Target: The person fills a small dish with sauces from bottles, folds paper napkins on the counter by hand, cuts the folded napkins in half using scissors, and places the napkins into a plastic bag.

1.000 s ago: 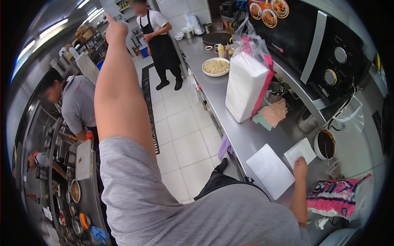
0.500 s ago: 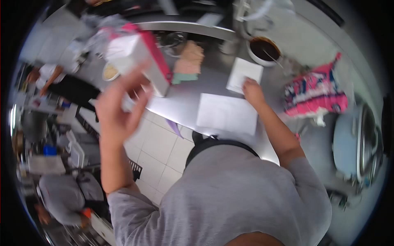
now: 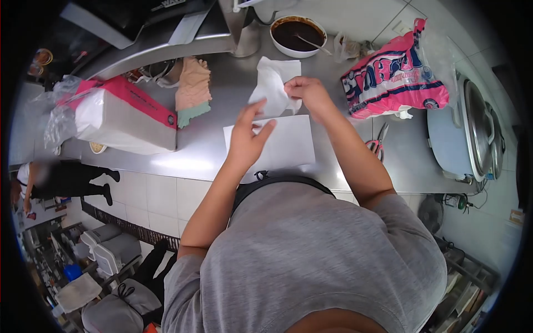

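A white paper napkin is partly lifted and creased above the steel table. My right hand pinches its right side between thumb and fingers. At the napkin's lower left, my left hand has its fingers apart; whether a fingertip touches the paper I cannot tell. Under and beside the left hand, a flat stack of white paper lies near the table's front edge. To the left stands a big block of white napkins in an opened pink wrapper.
A bowl of dark sauce with a spoon sits at the back. Peach and green cloths lie left of the napkin. On the right are a pink printed bag, red-handled scissors and a large lidded pot. Two people are at left.
My left hand has come from the napkin block over to the napkin. The napkin, flat earlier under my right hand, is now raised and creased in its pinch. The view has turned.
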The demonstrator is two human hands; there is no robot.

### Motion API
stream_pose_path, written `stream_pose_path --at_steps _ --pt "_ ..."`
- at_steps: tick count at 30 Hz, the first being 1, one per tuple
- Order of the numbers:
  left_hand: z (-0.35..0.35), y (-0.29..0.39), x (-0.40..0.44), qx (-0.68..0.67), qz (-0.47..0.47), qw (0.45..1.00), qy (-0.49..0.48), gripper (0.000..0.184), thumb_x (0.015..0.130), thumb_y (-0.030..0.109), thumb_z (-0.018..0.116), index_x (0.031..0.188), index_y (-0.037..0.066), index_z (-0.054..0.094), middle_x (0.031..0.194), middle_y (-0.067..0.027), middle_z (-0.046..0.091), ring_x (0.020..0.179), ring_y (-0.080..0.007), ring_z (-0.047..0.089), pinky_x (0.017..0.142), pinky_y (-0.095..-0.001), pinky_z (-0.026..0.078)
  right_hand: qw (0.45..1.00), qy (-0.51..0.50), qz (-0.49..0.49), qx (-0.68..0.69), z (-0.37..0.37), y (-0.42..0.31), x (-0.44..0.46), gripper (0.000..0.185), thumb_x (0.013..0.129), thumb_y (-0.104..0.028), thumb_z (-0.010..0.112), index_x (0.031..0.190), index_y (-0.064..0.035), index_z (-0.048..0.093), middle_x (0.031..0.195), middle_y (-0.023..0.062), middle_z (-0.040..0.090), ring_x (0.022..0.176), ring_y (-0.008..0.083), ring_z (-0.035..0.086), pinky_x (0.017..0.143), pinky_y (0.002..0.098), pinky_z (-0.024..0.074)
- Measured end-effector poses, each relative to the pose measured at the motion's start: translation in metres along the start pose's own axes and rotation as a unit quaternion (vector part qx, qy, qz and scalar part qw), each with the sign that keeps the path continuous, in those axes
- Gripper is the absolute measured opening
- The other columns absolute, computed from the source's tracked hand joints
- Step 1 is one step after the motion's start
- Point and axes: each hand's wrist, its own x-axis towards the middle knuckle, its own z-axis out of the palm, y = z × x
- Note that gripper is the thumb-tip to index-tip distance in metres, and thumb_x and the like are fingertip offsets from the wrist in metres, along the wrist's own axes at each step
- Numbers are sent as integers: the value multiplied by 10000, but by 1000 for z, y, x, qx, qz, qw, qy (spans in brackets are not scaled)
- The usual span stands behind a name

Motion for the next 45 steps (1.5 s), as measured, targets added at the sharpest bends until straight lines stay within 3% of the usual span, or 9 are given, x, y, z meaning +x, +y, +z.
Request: stream_pose_path --at_steps 2,3,6,16,25,34,37,40,45 --pt "20 -5 10 18 92 995 39 654 883 152 625 1429 16 292 1343 -163 448 1221 -227 448 994 -333 380 996 -21 18 82 9 -20 -22 65 825 -78 627 838 -20 653 854 21 619 757 119 557 689 269 453" --pt "23 -4 14 -36 62 997 -15 858 848 194 670 1462 -25 112 1402 -243 341 1291 -283 376 1064 -345 302 991 -32 27 124 14 -22 -29 76 821 -84 636 846 -15 654 836 16 615 727 113 553 669 270 457" --pt "33 7 15 -245 -30 967 -59 863 864 208 656 1468 -22 84 1406 -214 352 1300 -239 354 1060 -326 297 983 -53 42 173 21 -11 -34 91 835 -106 638 876 -26 650 832 21 619 711 124 562 685 269 465" --pt "26 -6 1 -469 -200 860 16 589 977 311 398 1463 38 205 1406 -113 388 1299 -222 373 1075 -353 282 976 -71 85 189 33 23 -40 104 886 -157 609 893 -59 641 874 11 634 820 118 586 763 282 469" --pt "15 -31 -20 -327 -233 907 129 549 942 261 520 1407 53 318 1315 -117 442 1173 -204 462 973 -314 380 977 -97 97 165 40 52 -50 96 850 -153 636 825 -62 657 848 11 640 827 123 581 748 293 447" --pt "8 -38 -40 -30 -109 979 169 521 823 38 632 1311 33 452 1129 -74 519 982 -136 514 845 -266 430 980 -101 74 152 46 63 -70 103 823 -151 663 846 -51 657 832 5 635 824 121 573 754 286 430" --pt "-5 -62 -48 -136 -164 970 117 548 789 -15 623 1304 9 438 1066 -79 559 885 -138 542 772 -254 447 968 -133 15 212 36 76 -87 80 822 -133 658 853 -60 642 918 21 627 895 131 567 802 293 431" --pt "-14 -69 -59 -258 -210 941 64 559 762 -64 607 1291 17 446 1074 -92 587 892 -150 584 777 -242 457 989 -104 -76 77 33 79 -109 47 823 -95 652 849 -68 622 1033 42 598 986 149 550 869 310 428" --pt "-35 -59 -49 -335 -333 881 39 543 806 100 673 1279 -36 446 1029 -117 638 925 -211 622 833 -285 474 971 -72 -202 -103 71 66 -145 27 837 -20 589 850 -26 566 1199 106 567 1080 242 552 905 324 438"
